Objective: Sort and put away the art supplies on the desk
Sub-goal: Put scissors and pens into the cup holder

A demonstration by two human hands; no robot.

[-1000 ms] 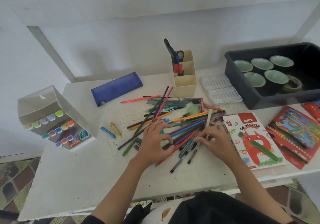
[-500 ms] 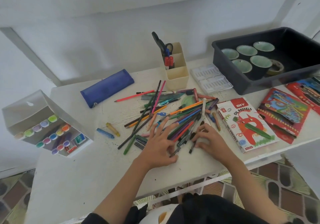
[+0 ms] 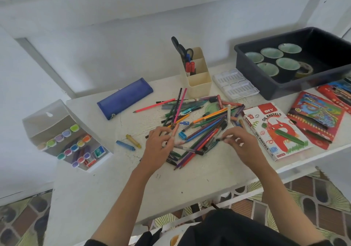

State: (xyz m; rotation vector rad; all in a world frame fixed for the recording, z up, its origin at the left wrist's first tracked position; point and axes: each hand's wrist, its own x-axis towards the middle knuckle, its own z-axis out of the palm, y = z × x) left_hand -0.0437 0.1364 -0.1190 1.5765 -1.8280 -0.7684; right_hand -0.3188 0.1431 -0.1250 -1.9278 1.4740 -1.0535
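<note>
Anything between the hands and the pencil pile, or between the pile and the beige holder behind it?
Nothing visible. The left hand holds a peach pencil and the right hand pinches a thin pen, both in the pencil pile. The pile's far pencils end beside the beige holder.

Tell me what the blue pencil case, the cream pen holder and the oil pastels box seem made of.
The blue pencil case looks like matte fabric or soft vinyl, going by its soft rounded edges. The cream pen holder seems smooth moulded plastic, with thin rigid dividers. The oil pastels box looks like printed cardboard, with crisp folded edges.
</note>
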